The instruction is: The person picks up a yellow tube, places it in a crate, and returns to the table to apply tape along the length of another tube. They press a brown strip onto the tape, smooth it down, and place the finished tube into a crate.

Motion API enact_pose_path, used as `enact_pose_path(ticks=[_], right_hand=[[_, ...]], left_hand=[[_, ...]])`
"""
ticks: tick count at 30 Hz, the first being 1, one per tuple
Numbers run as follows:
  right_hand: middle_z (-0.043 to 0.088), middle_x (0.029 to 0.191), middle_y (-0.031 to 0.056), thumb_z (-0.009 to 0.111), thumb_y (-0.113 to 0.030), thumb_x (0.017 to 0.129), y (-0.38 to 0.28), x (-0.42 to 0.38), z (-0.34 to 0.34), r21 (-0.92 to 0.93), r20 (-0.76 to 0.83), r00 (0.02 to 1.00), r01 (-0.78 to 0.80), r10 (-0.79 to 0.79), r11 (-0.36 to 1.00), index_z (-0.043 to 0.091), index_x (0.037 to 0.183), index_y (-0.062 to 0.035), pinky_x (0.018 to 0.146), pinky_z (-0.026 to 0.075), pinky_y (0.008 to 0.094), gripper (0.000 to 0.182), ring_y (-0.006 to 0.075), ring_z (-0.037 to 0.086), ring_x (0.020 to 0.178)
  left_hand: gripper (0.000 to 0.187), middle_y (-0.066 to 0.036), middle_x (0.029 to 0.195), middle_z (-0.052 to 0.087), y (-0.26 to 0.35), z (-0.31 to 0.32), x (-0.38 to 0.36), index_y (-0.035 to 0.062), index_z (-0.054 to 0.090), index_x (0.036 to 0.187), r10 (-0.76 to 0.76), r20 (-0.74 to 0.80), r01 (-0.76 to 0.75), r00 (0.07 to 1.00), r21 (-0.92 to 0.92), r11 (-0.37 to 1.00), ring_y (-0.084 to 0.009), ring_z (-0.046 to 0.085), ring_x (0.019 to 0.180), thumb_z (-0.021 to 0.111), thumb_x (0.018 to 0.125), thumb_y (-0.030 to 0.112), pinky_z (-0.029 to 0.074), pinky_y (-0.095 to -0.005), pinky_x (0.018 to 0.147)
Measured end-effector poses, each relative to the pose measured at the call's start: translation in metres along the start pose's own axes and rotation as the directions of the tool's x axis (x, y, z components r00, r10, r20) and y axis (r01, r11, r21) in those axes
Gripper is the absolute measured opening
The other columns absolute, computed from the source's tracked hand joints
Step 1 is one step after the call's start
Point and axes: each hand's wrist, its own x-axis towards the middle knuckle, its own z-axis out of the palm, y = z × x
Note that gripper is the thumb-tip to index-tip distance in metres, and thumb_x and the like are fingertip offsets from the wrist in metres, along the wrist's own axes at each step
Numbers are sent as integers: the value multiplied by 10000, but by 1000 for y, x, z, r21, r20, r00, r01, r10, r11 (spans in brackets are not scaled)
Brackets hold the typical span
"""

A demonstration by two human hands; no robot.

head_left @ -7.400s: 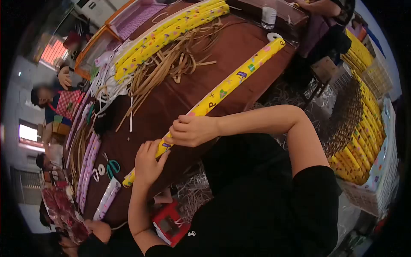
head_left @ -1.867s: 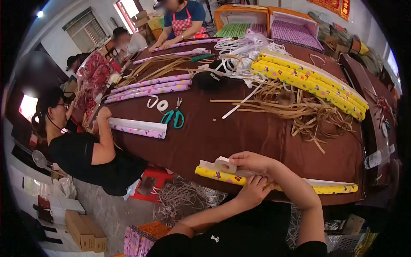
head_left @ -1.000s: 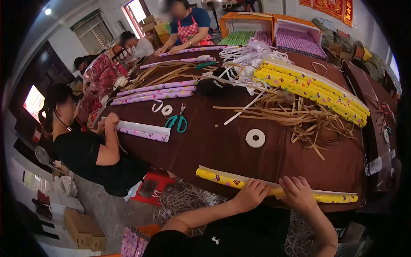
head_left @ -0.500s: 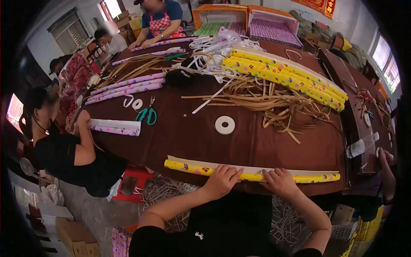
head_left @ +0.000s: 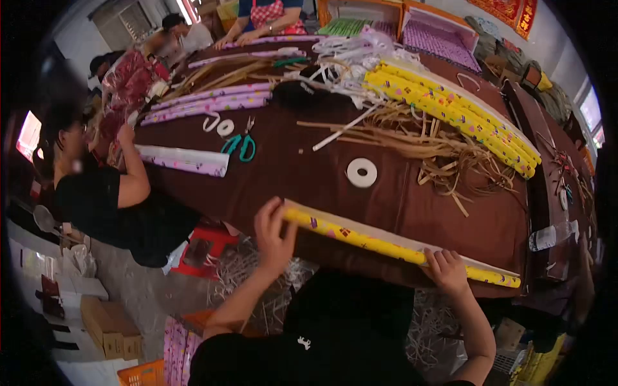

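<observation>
A long roll of yellow patterned wrapping paper [head_left: 360, 240] lies aslant near the front edge of the table, with a pale strip of its white underside showing along the far side. My left hand [head_left: 275, 237] is at the roll's left end, its fingers upright and slightly blurred, with the end between fingers and thumb. Farther right, my right hand [head_left: 445, 270] curls its fingers over the roll; its thumb is hidden. Beyond the roll lies a white roll of tape [head_left: 362, 173].
Teal-handled scissors [head_left: 240, 147] lie to the left. Yellow rolls [head_left: 450, 112] rest at the back right above tangled brown strips [head_left: 460, 170]. A co-worker [head_left: 96, 186] sits on the left by a purple roll [head_left: 183, 161]. A clear bottle [head_left: 552, 237] lies on the right.
My left hand has moved left and away from me to the roll's left end. That end has swung away from me. My right hand has shifted right along the roll. The view has turned.
</observation>
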Motion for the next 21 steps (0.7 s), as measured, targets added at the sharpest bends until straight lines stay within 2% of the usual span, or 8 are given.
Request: enact_pose_path(ticks=[1, 2, 3, 4, 6, 14, 19, 21], right_hand=[[549, 828, 54, 729, -247, 772, 1, 2, 2, 5, 13, 1000, -2, 2, 1000, 560, 1205, -37, 686, 479, 374, 511, 234, 582, 798], [549, 831, 55, 724, -240, 776, 1, 7, 4, 9, 22, 1000, -4, 4, 1000, 557, 1208, -36, 689, 476, 374, 506, 232, 580, 797], [546, 833, 61, 715, -234, 789, 1, 10, 8, -4, -2, 1000, -4, 4, 1000, 543, 1223, -34, 697, 474, 375, 508, 231, 579, 799], [546, 836, 64, 710, -235, 796, 3, 13, 10, -15, -11, 1000, 12, -12, 1000, 533, 1232, -30, 698, 475, 377, 514, 231, 576, 796], [547, 844, 71, 698, -240, 816, 5, 20, 11, 13, -41, 999, 34, -33, 999, 511, 1253, -18, 699, 475, 380, 525, 231, 568, 784], [574, 891, 86, 703, -199, 815, 6, 23, 14, -18, -29, 999, 29, -30, 999, 498, 1273, 5, 700, 486, 384, 542, 247, 578, 801], [574, 892, 96, 716, -204, 802, 7, 25, 13, 11, -73, 996, 46, -45, 999, 491, 1283, 11, 702, 486, 388, 573, 258, 577, 798], [574, 893, 99, 724, -221, 797, 3, 27, 10, 32, -22, 1000, 19, -18, 999, 491, 1285, 11, 697, 483, 387, 589, 260, 575, 793]], left_hand=[[424, -153, 1305, 485, -14, 3, -5, 21, 553, 1268, -190, -50, 178, 980, -185, 966, -330, 491, 1203, 671, 868, 94, 417, -414, 1004], [471, -141, 1309, 488, -27, 2, -6, 31, 485, 1345, -358, 44, 350, 933, -353, 868, -289, 510, 1194, 646, 910, 112, 425, -391, 1011], [513, -137, 1311, 491, -16, -6, 1, 44, 395, 1409, -581, 217, 564, 784, -640, 521, -245, 542, 1158, 606, 950, 134, 456, -361, 989], [541, -141, 1288, 512, -23, -4, 3, 50, 317, 1444, -628, 360, 594, 691, -776, 209, -232, 582, 1105, 570, 974, 138, 484, -368, 975], [565, -172, 1317, 491, -21, -13, 8, 27, 306, 1451, -540, 548, 604, 639, -792, -89, -273, 537, 1184, 540, 997, 269, 460, -443, 1026], [344, -124, 1208, 593, -33, -2, 18, 15, 508, 1300, -473, 636, 608, 610, -758, -234, -238, 610, 1097, 551, 979, 128, 533, -405, 940], [333, -110, 1177, 622, -35, -2, 25, 0, 537, 1278, -481, 584, 592, 654, -791, -155, -208, 630, 1059, 567, 971, 126, 541, -395, 917], [339, -101, 1162, 634, -37, -3, 19, 0, 541, 1281, -500, 575, 598, 648, -790, -133, -197, 641, 1033, 575, 966, 119, 547, -384, 898]])
